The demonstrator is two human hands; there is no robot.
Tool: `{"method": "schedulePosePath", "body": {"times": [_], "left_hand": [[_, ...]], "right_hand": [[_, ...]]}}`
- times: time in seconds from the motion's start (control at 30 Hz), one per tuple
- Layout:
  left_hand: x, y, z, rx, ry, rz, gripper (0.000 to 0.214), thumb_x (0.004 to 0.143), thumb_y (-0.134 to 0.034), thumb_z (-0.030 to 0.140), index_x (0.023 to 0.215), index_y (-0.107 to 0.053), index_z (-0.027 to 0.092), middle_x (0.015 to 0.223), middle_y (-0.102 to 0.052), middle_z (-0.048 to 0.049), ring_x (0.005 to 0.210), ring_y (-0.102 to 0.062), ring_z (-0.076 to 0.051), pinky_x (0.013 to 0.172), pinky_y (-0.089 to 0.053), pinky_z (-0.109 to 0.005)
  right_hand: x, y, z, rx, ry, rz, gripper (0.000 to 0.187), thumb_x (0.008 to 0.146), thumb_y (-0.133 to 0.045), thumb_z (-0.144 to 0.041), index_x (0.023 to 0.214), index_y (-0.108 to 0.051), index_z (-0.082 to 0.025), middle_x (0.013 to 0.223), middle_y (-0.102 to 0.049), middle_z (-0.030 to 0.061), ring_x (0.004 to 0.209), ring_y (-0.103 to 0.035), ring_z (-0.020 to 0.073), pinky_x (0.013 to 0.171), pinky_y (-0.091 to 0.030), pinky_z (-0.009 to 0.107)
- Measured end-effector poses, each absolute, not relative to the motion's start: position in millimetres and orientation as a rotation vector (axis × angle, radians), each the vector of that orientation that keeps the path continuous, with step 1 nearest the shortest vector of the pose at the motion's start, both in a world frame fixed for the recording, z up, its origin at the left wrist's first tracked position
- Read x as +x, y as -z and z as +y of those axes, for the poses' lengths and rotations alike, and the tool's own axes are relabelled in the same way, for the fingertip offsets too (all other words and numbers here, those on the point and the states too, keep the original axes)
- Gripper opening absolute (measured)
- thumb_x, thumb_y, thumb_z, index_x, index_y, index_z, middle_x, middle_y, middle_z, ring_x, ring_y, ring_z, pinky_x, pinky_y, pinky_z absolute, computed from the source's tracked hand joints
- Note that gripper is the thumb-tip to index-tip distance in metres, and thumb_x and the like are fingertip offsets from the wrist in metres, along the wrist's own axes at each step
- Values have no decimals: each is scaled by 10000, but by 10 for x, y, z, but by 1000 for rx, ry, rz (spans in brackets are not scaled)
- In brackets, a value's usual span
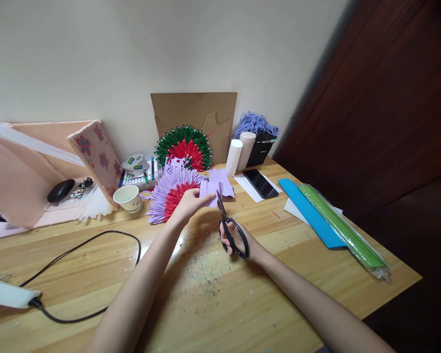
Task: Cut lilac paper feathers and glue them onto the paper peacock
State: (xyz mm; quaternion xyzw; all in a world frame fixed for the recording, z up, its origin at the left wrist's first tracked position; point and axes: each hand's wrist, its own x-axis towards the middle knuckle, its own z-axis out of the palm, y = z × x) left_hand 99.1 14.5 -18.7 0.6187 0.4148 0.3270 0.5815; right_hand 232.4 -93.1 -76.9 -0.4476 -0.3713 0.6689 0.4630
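While the left hand [189,202] clamps a small lilac paper piece [206,188] between thumb and fingers, the right hand [238,238], apart from it, grips black-handled metal scissors [225,215] through their loops. The blades stand at the paper's right edge; whether they bite it cannot be told. Just beside the left hand lies a round lilac-and-red pleated ornament [161,196]; behind, a green-and-red pleated ornament [163,146] stands before a brown cardboard sheet [191,109].
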Motion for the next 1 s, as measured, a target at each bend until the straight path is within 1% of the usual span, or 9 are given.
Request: {"method": "schedulePosePath", "body": {"times": [0.1, 0.2, 0.3, 0.5, 0.63, 0.73, 0.83, 0.9, 1.0], "left_hand": [[982, 195, 159, 1422, -763, 961, 333, 586, -723, 406, 672, -634, 97, 618, -584, -21, 534, -474, -88, 508, -339, -201], [977, 190, 167, 1403, -765, 983, 352, 596, -714, 426, 649, -608, 94, 598, -566, -14, 526, -470, -81, 503, -343, -193], [980, 187, 174, 1374, -787, 993, 377, 605, -705, 450, 680, -608, 94, 607, -569, -17, 526, -483, -80, 507, -371, -189], [993, 188, 173, 1281, -897, 1075, 381, 562, -742, 442, 651, -593, 102, 543, -541, 1, 470, -477, -69, 459, -389, -172], [989, 176, 169, 1254, -920, 1095, 356, 552, -768, 391, 657, -610, 90, 543, -565, -5, 460, -488, -61, 449, -396, -162], [975, 136, 154, 1200, -833, 1024, 347, 519, -803, 289, 739, -635, 81, 614, -622, -35, 516, -559, -87, 509, -464, -186], [961, 92, 140, 1166, -768, 985, 378, 475, -822, 170, 791, -640, 73, 648, -648, -54, 567, -608, -114, 570, -504, -209], [957, 77, 137, 1135, -793, 996, 369, 471, -819, 134, 784, -634, 73, 641, -650, -56, 575, -619, -118, 578, -508, -209], [960, 77, 139, 1092, -816, 999, 349, 488, -810, 122, 781, -626, 75, 664, -665, -67, 598, -632, -123, 593, -510, -212]], "right_hand": [[2333, 772, -904, -1057, -1703, -866, 588, 470, -654, -701, 641, -445, -179, 405, -427, -93, 293, -422, 62, 275, -365, 174], [2336, 775, -883, -1051, -1725, -858, 569, 469, -672, -673, 637, -438, -182, 410, -416, -96, 295, -404, 57, 256, -365, 175], [2328, 773, -880, -1060, -1716, -851, 561, 468, -692, -650, 646, -440, -181, 421, -413, -98, 307, -395, 49, 253, -376, 170], [2293, 755, -935, -1170, -1610, -938, 596, 476, -649, -708, 642, -446, -172, 416, -404, -99, 295, -364, 31, 246, -348, 148], [2285, 764, -950, -1216, -1569, -990, 623, 479, -608, -749, 643, -445, -170, 411, -401, -99, 288, -366, 30, 253, -334, 146], [2291, 751, -928, -1213, -1610, -960, 624, 481, -592, -762, 635, -438, -177, 396, -406, -96, 275, -367, 39, 250, -328, 157], [2293, 706, -907, -1175, -1670, -895, 642, 421, -623, -762, 632, -422, -189, 397, -398, -101, 282, -368, 49, 250, -347, 174], [2291, 683, -911, -1165, -1683, -890, 666, 382, -629, -773, 629, -413, -193, 398, -384, -106, 284, -362, 50, 250, -346, 178], [2286, 685, -951, -1153, -1621, -986, 692, 421, -545, -829, 653, -423, -189, 417, -394, -99, 294, -384, 53, 284, -353, 180]]}}
